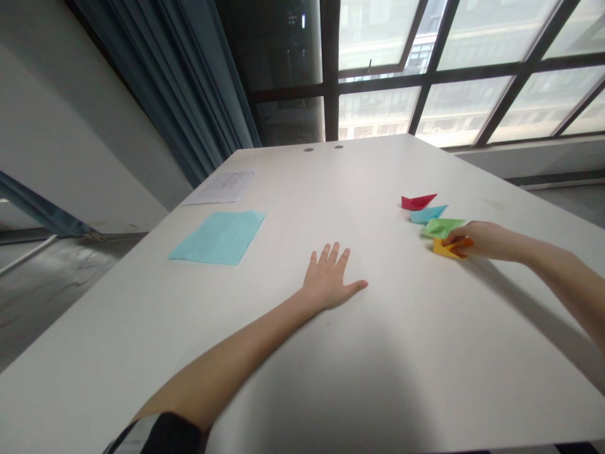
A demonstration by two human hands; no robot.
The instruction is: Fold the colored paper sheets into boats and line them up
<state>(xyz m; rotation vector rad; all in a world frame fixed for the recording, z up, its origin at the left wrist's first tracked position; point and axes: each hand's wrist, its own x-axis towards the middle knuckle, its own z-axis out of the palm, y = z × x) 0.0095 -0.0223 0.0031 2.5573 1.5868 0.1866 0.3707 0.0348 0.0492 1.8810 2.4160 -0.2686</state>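
My left hand [328, 280] lies flat on the white table [293, 353] with its fingers spread and nothing under it. My right hand [479, 239] reaches to the right side of the table, its fingers closed on an orange folded paper figure [445, 249]. Just beyond it stand a green folded figure [440, 227], a light blue one [426, 214] and a red one [416, 201], lined up in a row. A light blue sheet of paper [220, 236] lies flat to the left of my left hand, well apart from it.
A white printed sheet [222, 186] lies near the table's far left edge. Two small round holes [324, 149] sit by the far edge. Dark blue curtains [184, 94] and large windows [449, 69] stand behind the table.
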